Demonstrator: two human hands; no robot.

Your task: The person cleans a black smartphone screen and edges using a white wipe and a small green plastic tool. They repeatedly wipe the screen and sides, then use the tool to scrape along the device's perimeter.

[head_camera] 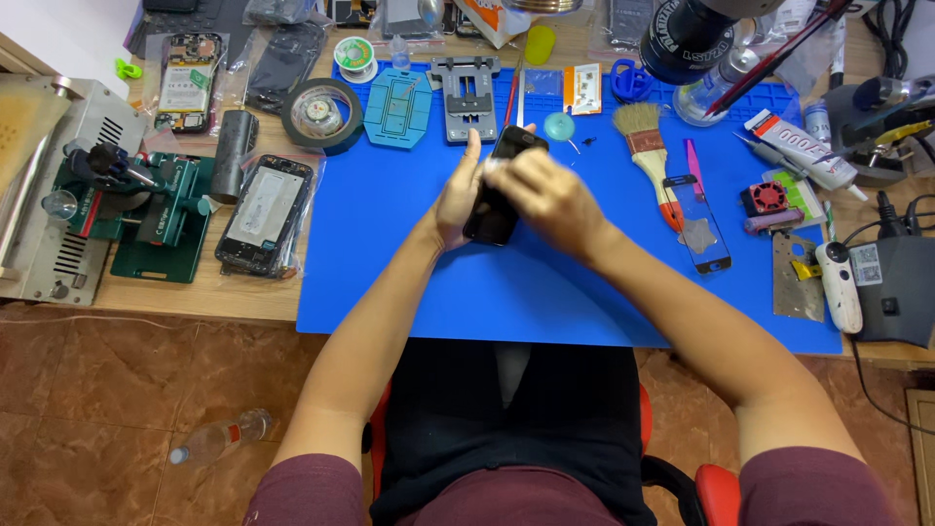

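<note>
We see a dark phone screen (495, 195) over the blue mat (390, 263) — glass unlit. Right of it lies a loose clear screen glass (698, 224). At left, a phone frame in a clear plastic bag (265, 214); farther right, a white glue tube (801, 148) with red label.

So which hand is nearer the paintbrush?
Right. The right hand lies just left of the paintbrush; the left hand is farther left, beyond the phone.
</note>
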